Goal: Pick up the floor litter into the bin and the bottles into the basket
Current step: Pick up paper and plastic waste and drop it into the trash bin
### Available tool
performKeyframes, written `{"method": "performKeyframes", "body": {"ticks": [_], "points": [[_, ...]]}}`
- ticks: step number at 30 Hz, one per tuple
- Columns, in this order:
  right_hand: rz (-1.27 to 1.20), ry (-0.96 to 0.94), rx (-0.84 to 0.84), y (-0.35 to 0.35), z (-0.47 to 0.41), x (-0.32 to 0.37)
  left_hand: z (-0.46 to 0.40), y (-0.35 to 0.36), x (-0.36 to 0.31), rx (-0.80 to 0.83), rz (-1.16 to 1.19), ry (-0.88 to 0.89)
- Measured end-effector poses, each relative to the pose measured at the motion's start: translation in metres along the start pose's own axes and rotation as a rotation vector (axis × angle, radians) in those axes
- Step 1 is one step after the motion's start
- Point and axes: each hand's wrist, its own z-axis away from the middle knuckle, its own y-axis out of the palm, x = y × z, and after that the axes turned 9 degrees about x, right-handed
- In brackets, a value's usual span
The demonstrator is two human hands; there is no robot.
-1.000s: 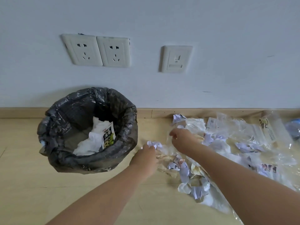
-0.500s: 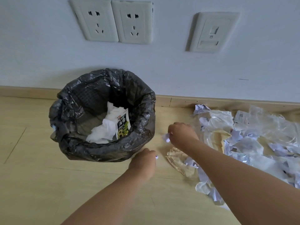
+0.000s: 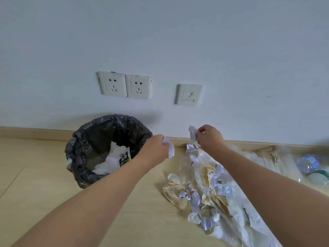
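Note:
A bin (image 3: pixel 83 155) lined with a black bag stands on the floor by the wall, with white paper and a printed carton inside. My left hand (image 3: pixel 155 148) is raised just right of the bin's rim and pinches a white paper scrap (image 3: pixel 169 147). My right hand (image 3: pixel 210 138) is lifted above the litter and pinches another crumpled paper scrap (image 3: pixel 193 133). A heap of litter (image 3: pixel 204 186), crumpled paper and clear plastic wrappers, lies on the floor to the right. Clear plastic bottles (image 3: pixel 309 163) lie at the far right edge.
The white wall carries two sockets (image 3: pixel 124 85) and a switch plate (image 3: pixel 188 94) above a wooden skirting board (image 3: pixel 35 132). Light wooden floor stretches left of and in front of the bin.
Both hands have risen off the floor, each with a paper scrap. The left hand has moved up beside the bin's rim. The camera has tilted up and pulled back.

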Motion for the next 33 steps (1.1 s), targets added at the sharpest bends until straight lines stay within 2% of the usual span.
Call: {"method": "performKeyframes", "body": {"ticks": [3, 6, 11, 13, 15, 18, 22, 24, 27, 30, 33], "points": [[-0.106, -0.057, -0.027, -0.011, 0.0, 0.041, 0.005, -0.043, -0.005, -0.11, -0.043, -0.017], [-0.113, -0.123, 0.013, 0.005, -0.001, 0.084, 0.028, -0.089, -0.002, -0.195, -0.12, -0.018], [0.05, -0.257, 0.189, 0.082, 0.008, 0.146, 0.058, -0.141, 0.048, -0.242, -0.229, -0.183], [0.134, -0.275, 0.297, 0.115, 0.01, 0.154, 0.063, -0.145, 0.068, -0.213, -0.233, -0.301], [0.19, -0.278, 0.333, 0.135, 0.01, 0.157, 0.064, -0.145, 0.079, -0.245, -0.23, -0.352], [0.172, -0.232, 0.273, 0.131, 0.012, 0.149, 0.053, -0.14, 0.079, -0.374, -0.315, -0.262], [0.116, -0.156, 0.163, 0.092, 0.013, 0.101, 0.03, -0.109, 0.05, -0.393, -0.421, -0.025], [0.091, -0.087, 0.116, 0.072, 0.016, 0.065, 0.019, -0.08, 0.028, -0.352, -0.459, 0.098], [0.089, 0.023, 0.091, 0.052, 0.025, -0.001, 0.001, -0.019, 0.012, -0.151, -0.468, 0.181], [0.172, 0.133, 0.122, 0.05, 0.041, -0.063, -0.02, 0.043, 0.028, 0.132, -0.546, 0.075], [0.313, 0.157, 0.186, 0.064, 0.056, -0.109, -0.034, 0.087, 0.061, 0.353, -0.696, -0.024]]}}
